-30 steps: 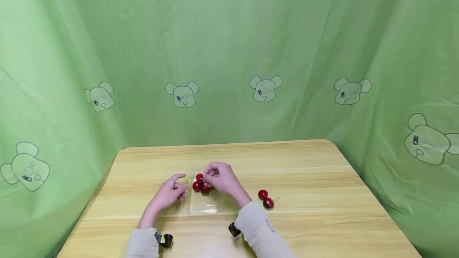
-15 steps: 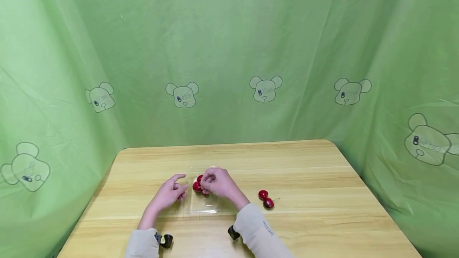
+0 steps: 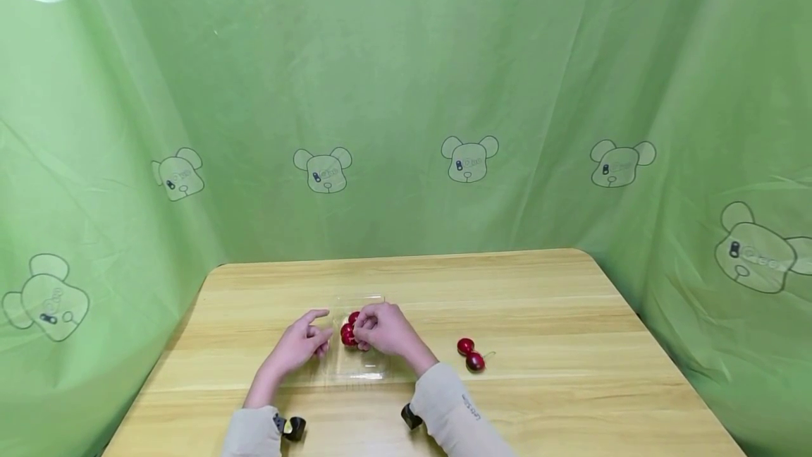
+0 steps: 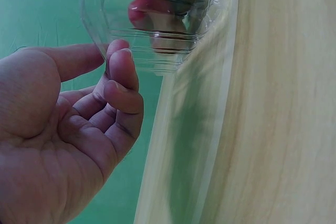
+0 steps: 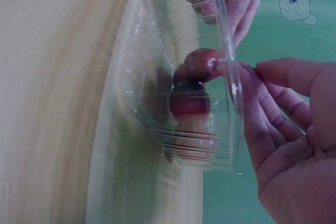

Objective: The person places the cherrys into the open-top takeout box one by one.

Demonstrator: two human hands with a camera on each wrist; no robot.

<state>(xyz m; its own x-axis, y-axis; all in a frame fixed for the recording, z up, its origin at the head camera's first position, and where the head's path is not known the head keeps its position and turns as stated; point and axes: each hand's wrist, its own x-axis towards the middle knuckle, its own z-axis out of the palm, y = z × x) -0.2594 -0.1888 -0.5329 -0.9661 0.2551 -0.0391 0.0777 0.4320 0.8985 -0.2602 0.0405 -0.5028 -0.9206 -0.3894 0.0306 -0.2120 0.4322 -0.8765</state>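
A clear plastic box (image 3: 359, 376) stands on the table with several dark red cherries (image 3: 347, 335) inside. At its left wall, my left hand (image 3: 297, 345) pinches the rim between thumb and index finger, as the left wrist view shows. My right hand (image 3: 385, 330) is over the box and hides part of the cherries. In the right wrist view its thumb and index fingertip pinch a thin stem at the rim, with a red cherry (image 5: 203, 64) hanging just inside the wall.
Two more cherries (image 3: 475, 362) lie together on the wooden table (image 3: 558, 400) to the right of the box, one with a stem. A green curtain (image 3: 393, 224) with bear faces surrounds the table's back and sides.
My right hand has moved slightly left and towards me over the box, covering more of the cherries. My left hand stays at the rim.
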